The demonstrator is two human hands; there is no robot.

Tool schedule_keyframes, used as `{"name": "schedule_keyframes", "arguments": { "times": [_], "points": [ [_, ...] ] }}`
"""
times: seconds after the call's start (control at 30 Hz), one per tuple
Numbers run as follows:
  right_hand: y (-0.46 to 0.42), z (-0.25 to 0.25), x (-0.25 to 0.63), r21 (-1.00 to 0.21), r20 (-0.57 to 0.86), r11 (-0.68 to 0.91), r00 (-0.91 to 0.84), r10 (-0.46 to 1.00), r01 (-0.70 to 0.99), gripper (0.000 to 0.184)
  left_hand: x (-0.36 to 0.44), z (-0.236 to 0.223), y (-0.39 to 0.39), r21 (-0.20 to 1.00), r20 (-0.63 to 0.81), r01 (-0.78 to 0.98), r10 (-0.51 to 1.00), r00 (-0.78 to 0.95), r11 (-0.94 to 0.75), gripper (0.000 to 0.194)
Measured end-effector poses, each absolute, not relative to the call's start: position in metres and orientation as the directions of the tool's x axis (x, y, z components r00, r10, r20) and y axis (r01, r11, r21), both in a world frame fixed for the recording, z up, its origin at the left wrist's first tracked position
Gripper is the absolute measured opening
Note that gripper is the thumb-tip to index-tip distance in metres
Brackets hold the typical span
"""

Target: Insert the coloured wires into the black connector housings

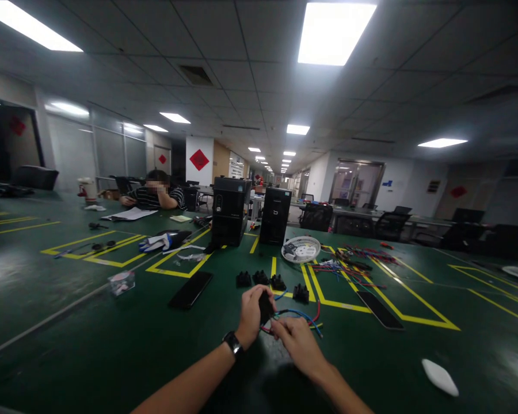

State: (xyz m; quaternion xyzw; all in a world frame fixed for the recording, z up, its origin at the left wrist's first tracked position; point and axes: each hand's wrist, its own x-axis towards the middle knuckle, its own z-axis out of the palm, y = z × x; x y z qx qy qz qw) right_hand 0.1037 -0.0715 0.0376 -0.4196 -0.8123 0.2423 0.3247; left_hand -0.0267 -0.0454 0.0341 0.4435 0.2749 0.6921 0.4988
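Note:
My left hand (251,310), wearing a black watch (232,344) on the wrist, is closed around a small black plastic block (266,307). The thumb and fingers of my right hand (297,340) pinch together at the block's lower edge; what lies between them is too small to make out. Blue, red and yellow-green wires (306,316) curve out on the table just beyond my right hand. Several black terminal-block-like parts (261,278) stand in a loose row beyond my hands, with one (301,292) farther right.
Two black computer towers (228,213) stand ahead, beside a white plastic basket (301,249). Bundled wires (356,264) lie to the right. Dark phone-like slabs (191,290) flank my hands. A white mouse-like object (440,377) sits at near right. Another person (157,192) sits across the table.

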Motion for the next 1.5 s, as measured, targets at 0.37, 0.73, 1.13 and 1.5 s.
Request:
{"name": "schedule_keyframes", "arguments": {
  "times": [0.37, 0.73, 1.13, 1.5],
  "points": [
    [-0.085, 0.048, 0.103, -0.639, 0.533, 0.604, -0.293, 0.794, 0.475, 0.044, -0.115, 0.05, -0.004, 0.678, 0.212, -0.466, 0.758, -0.617, -0.569, 0.011],
    [-0.07, 0.039, 0.107, -0.21, 0.581, 0.803, -0.59, 0.561, 0.557, 0.072, -0.02, 0.021, -0.038, 0.85, 0.011, -0.522, 0.992, -0.125, -0.075, 0.051],
    [0.015, 0.004, 0.207, -0.281, 0.636, 0.25, -0.015, 0.771, 0.927, 0.052, -0.047, 0.0, -0.031, 0.309, 0.398, 0.696, 0.752, 0.525, -0.649, 0.067],
    [0.066, -0.016, 0.238, -0.398, 0.367, 0.089, 0.07, 0.928, 0.913, 0.057, -0.048, 0.019, -0.049, 0.178, 0.371, 0.561, 0.583, 0.723, -0.809, 0.033]
  ]
}}
